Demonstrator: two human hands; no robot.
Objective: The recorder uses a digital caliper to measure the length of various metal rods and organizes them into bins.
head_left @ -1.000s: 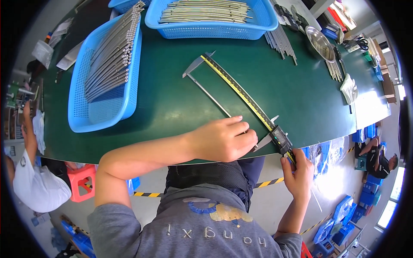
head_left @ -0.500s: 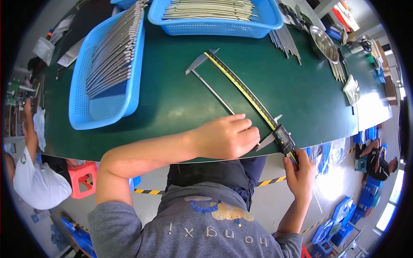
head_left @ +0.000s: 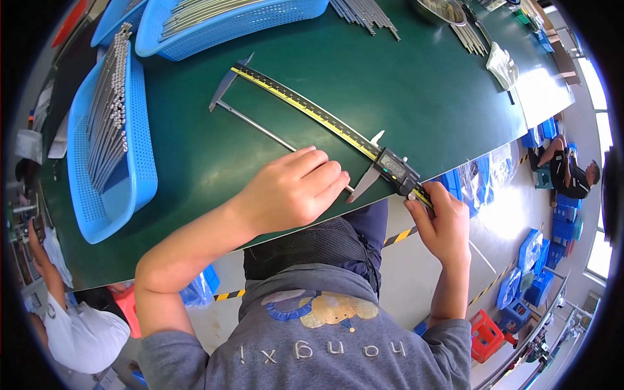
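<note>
A long digital caliper (head_left: 309, 112) with a yellow-edged scale lies slantwise over the green table, its jaws spread wide. A thin metal rod (head_left: 259, 125) spans between the jaws, one end at the far fixed jaw and the other by the sliding jaw. My left hand (head_left: 296, 188) is closed on the rod near the sliding jaw, hiding part of it. My right hand (head_left: 444, 218) pinches the near end of the caliper's beam, just past the display, beyond the table edge.
At the left, a blue basket (head_left: 144, 170) holds many shiny rods. Another blue basket (head_left: 260, 25) with pale rods stands at the back. Loose grey rods (head_left: 367, 14), a metal bowl (head_left: 442, 12) and a white packet (head_left: 502, 66) lie far right. Other people sit at both sides.
The view has turned, so the baskets and caliper appear further left and tilted. Both hands keep their hold on the rod and caliper, and the rod stays between the jaws.
</note>
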